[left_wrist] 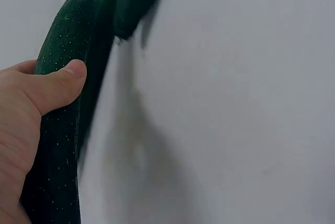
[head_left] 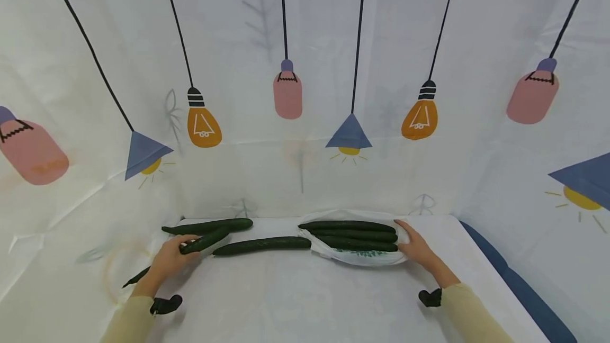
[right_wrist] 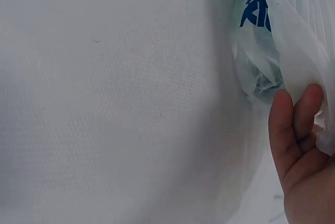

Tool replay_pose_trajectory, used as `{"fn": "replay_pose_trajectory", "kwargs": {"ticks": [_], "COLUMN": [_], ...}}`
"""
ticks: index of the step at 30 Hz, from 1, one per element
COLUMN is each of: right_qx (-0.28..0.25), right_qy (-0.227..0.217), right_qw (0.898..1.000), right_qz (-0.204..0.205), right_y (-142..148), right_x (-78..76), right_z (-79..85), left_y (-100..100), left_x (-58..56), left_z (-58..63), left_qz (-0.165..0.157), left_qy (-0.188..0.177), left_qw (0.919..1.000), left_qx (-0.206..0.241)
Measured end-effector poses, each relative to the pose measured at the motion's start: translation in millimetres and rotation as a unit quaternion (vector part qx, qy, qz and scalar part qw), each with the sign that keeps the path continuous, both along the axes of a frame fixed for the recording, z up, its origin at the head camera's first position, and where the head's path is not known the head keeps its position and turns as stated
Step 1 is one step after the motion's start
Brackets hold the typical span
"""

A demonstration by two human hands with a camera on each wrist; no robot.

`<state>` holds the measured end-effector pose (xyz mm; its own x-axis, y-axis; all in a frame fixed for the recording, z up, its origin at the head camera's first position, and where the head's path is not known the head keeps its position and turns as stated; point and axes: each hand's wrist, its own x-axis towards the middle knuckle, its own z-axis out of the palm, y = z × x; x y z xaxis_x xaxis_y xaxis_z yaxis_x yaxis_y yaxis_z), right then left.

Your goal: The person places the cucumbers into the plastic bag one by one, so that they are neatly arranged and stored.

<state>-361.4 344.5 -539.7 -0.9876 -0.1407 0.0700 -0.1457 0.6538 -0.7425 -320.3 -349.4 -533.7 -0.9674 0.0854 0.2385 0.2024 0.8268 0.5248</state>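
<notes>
My left hand (head_left: 172, 259) grips a long dark green cucumber (left_wrist: 60, 150) round its middle, the thumb laid across its top. One end of it points back toward the table's left edge, the other slants up to the right. Behind it lies a second cucumber (head_left: 209, 226), and another cucumber (head_left: 262, 245) stretches to the mouth of a white plastic bag (head_left: 362, 259). Three cucumbers (head_left: 355, 235) show in the bag's opening. At the bag's right end, my right hand (head_left: 421, 247) holds its edge; in the right wrist view, two fingers (right_wrist: 282, 122) curl against the thin plastic.
The white table (head_left: 295, 300) runs back to a pale curtain (head_left: 314, 173) printed with hanging lamps and bulbs. More of this curtain hangs at both sides. Something blue (head_left: 524, 285) stands beyond the table's right edge.
</notes>
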Motion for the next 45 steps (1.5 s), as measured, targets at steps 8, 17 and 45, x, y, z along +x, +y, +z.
{"fn": "replay_pose_trajectory", "kwargs": {"ticks": [8,17,45], "right_qx": [0.012,-0.049,-0.068], "right_qy": [0.018,0.027,-0.002], "right_qw": [1.0,0.998,0.996], "right_qz": [-0.007,-0.029,-0.062], "right_y": [-1,-4,-1], "right_x": [-12.3,-7.7,-1.7], "right_z": [12.8,19.8,8.7], "left_y": [23,71,225], "left_x": [-29.3,-46.6,-96.5], "left_z": [35.4,62.5,76.5], "left_qz": [-0.034,-0.106,-0.227], "left_qy": [0.039,0.047,0.033], "left_qw": [0.9986,0.9922,0.9722], "left_qx": [-0.008,-0.045,-0.049]}}
